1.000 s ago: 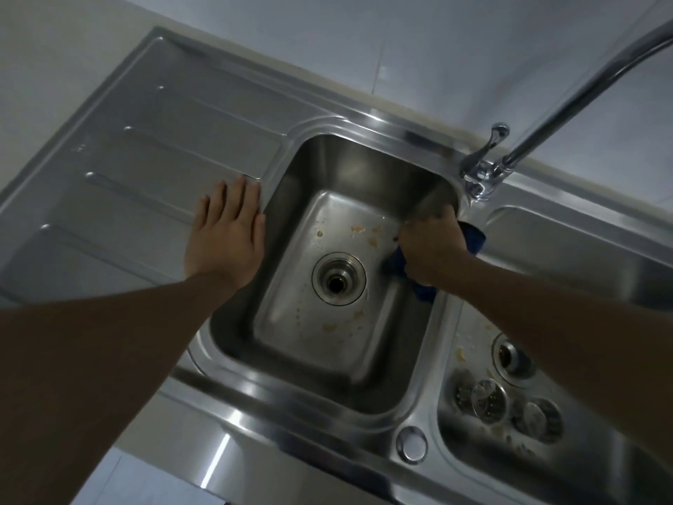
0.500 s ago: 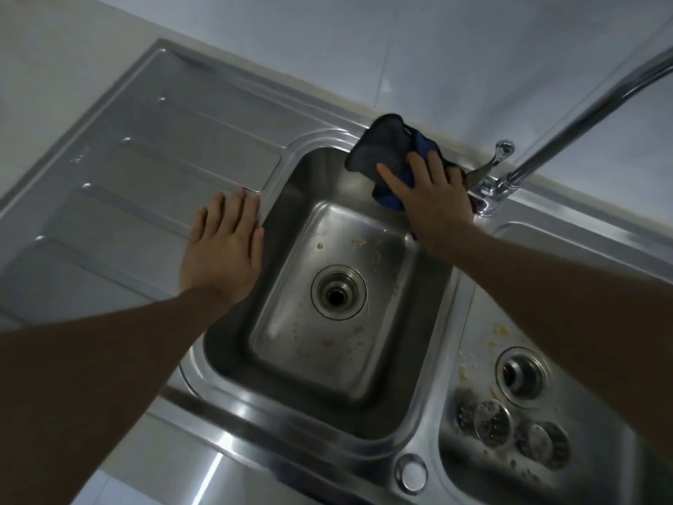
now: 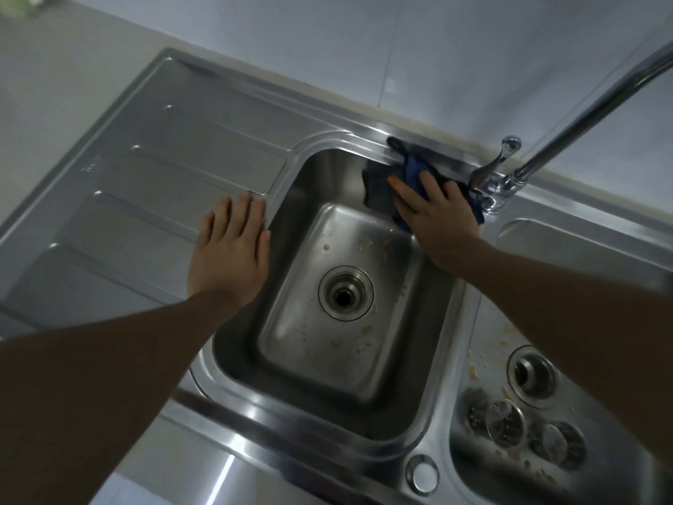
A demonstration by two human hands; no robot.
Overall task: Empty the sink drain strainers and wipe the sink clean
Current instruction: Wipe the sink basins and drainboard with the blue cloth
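Wiping underway: right hand (image 3: 437,216), fingers flat, has swept the blue cloth (image 3: 378,187) from the side wall of the basin (image 3: 435,315) up to its back rim (image 3: 349,140). The left hand (image 3: 229,253) rests spread beside the basin. Food scraps (image 3: 366,243) just below the right hand remain, so judged early.

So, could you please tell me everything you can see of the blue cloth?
The cloth is dark blue, soft and crumpled, perhaps microfibre. It drapes over the back rim of the left basin and down its rear wall, just left of the tap. The right hand presses it there with straight fingers.
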